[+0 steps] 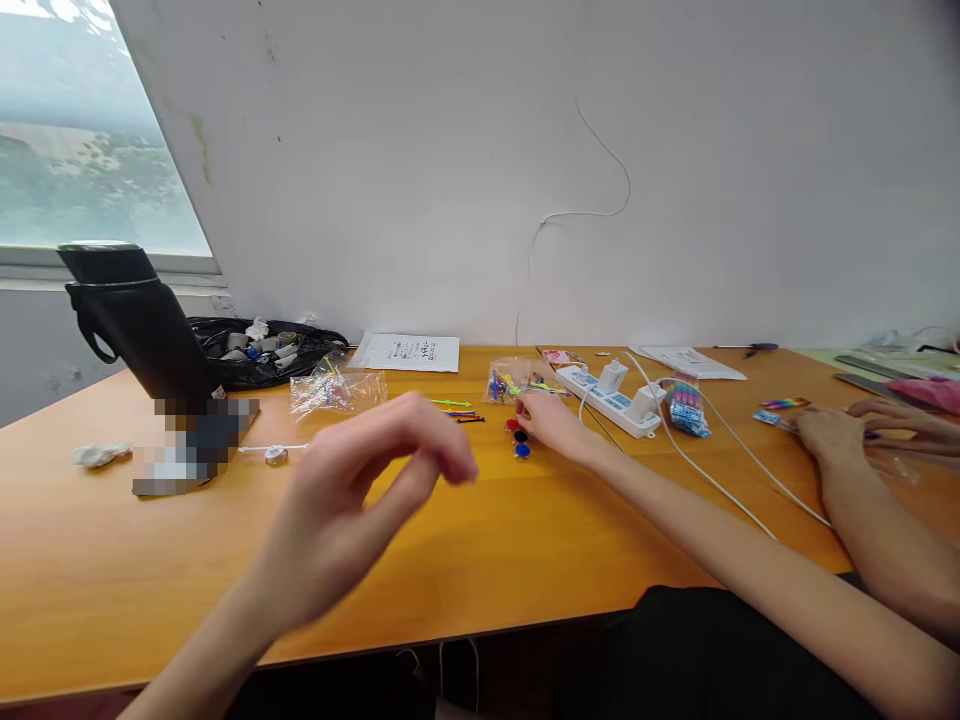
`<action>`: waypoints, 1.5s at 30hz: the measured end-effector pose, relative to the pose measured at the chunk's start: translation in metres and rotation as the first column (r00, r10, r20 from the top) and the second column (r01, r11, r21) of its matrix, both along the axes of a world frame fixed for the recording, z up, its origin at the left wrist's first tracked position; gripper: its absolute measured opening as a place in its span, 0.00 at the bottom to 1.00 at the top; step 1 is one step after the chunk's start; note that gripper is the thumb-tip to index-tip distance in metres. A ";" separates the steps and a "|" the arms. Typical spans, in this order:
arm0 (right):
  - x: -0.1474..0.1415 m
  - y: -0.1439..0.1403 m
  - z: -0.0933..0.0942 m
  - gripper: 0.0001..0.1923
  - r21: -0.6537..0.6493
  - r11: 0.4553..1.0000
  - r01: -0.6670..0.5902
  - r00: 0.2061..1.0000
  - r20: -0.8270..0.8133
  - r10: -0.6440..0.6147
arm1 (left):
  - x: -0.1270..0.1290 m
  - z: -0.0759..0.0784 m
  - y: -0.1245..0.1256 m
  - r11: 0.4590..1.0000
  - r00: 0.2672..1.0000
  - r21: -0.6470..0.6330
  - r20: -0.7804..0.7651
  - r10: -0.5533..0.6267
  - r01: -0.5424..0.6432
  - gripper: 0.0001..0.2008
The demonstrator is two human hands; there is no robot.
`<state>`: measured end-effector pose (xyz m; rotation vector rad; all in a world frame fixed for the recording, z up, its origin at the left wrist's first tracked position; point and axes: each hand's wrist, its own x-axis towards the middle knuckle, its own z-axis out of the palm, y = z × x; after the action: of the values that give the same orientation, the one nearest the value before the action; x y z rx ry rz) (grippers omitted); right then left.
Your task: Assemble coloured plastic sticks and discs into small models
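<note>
My left hand [341, 515] hovers over the front of the table, slightly blurred. Its fingers are bent in a loose curl with the thumb a little apart, and nothing shows in it. Further back, my right hand [553, 422] reaches down to the tabletop, fingertips drawn together; whatever they may hold is hidden. Beside those fingertips lie a red round piece [511, 426], a black round piece [520, 437] and a blue round piece [522, 452] in a short row. Thin coloured sticks [459, 413], one green with arrow-like ends, lie to their left. A clear bag of coloured parts [510, 378] is just behind.
A power strip [611, 400] with white cables stands right of my right hand. Leftward are a black bottle [139, 320], a clear plastic bag [337, 390], a white stick with a round piece [276, 455] and a black bag [300, 340]. Another person's hands [832, 440] work at right.
</note>
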<state>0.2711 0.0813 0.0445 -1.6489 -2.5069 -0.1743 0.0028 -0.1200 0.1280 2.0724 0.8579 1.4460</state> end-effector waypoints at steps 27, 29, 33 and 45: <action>-0.071 -0.037 0.005 0.07 0.166 0.834 -0.527 0.663 -0.534 0.525 | 0.014 -0.128 0.140 0.786 0.953 -0.571 0.294 -0.074 0.237 0.18; -0.066 -0.030 0.001 0.09 0.191 0.885 -0.425 0.737 -0.494 0.461 | 0.013 -0.131 0.143 0.806 0.964 -0.564 0.266 -0.026 0.177 0.18; -0.055 -0.013 -0.010 0.12 0.170 0.935 -0.310 0.886 -0.307 0.349 | 0.006 -0.137 0.151 0.869 0.980 -0.494 0.181 0.081 0.019 0.17; -0.099 0.021 0.012 0.10 0.041 0.948 -0.316 0.949 0.035 0.314 | -0.007 -0.137 0.160 0.869 0.925 -0.494 0.321 0.201 -0.017 0.19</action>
<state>0.1720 0.1026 0.0562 -1.2132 -2.7207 -0.2191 -0.0045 0.0395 -0.0088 1.3496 1.0643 1.4289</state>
